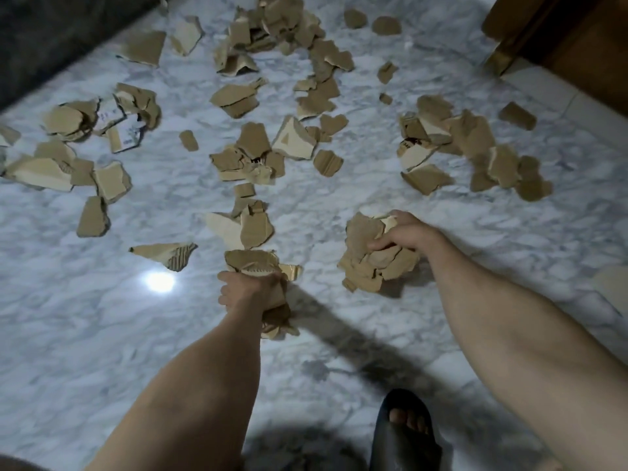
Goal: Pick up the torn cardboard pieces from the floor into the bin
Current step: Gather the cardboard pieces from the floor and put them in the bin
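Note:
Torn brown cardboard pieces lie scattered over the white marble floor point(102, 317), in clusters at the left point(85, 130), the middle point(251, 158), the far top point(272, 32) and the right point(475, 147). My left hand point(244, 290) is closed around a bunch of cardboard pieces point(258, 263) just above the floor. My right hand point(407, 232) grips a bigger bundle of cardboard pieces point(370, 256). No bin shows in the head view.
A dark sofa or rug edge point(51, 39) runs along the top left. Wooden furniture with a brass foot point(543, 32) stands at the top right. My foot in a dark slipper point(404, 433) is at the bottom. A lamp's glare point(159, 282) reflects off the floor.

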The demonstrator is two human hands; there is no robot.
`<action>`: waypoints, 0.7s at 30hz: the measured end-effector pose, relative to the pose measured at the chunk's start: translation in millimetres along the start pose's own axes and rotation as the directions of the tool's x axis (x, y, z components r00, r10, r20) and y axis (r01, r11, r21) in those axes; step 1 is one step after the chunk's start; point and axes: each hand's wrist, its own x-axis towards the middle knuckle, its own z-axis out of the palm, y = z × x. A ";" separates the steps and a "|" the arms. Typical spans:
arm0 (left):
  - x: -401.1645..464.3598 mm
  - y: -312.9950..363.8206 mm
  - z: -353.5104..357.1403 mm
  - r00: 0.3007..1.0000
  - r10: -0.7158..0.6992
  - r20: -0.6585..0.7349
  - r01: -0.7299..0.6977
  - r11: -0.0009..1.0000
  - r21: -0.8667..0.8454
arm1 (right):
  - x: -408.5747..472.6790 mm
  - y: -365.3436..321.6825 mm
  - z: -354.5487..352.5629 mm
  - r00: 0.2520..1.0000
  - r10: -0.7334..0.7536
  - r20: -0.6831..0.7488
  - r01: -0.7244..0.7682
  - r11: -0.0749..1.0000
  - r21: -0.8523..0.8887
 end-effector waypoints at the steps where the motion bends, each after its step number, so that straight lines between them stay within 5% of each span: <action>1: 1.1 0.3 -3.4 1.000 0.001 0.026 -0.002 1.000 0.012 | -9.6 -0.5 7.4 0.999 0.003 0.041 -0.002 0.999 -0.047; 7: 3.2 29.9 -22.7 0.929 0.276 0.247 -0.338 0.904 0.261 | -17.4 13.0 54.7 0.992 0.005 0.127 0.014 0.989 -0.144; 11: 7.3 64.9 -27.8 0.853 0.500 0.150 -0.521 0.795 0.310 | -11.8 25.8 86.5 0.992 -0.105 0.065 0.122 0.928 -0.352; 15: 17.0 92.5 -23.3 0.824 0.562 0.070 -0.527 0.717 0.456 | -0.8 29.8 93.6 0.975 -0.223 0.005 0.200 0.864 -0.461; 21: 29.0 99.0 -3.0 0.871 0.486 0.067 -0.463 0.770 0.438 | 13.1 17.2 93.2 0.969 -0.244 0.047 0.232 0.822 -0.520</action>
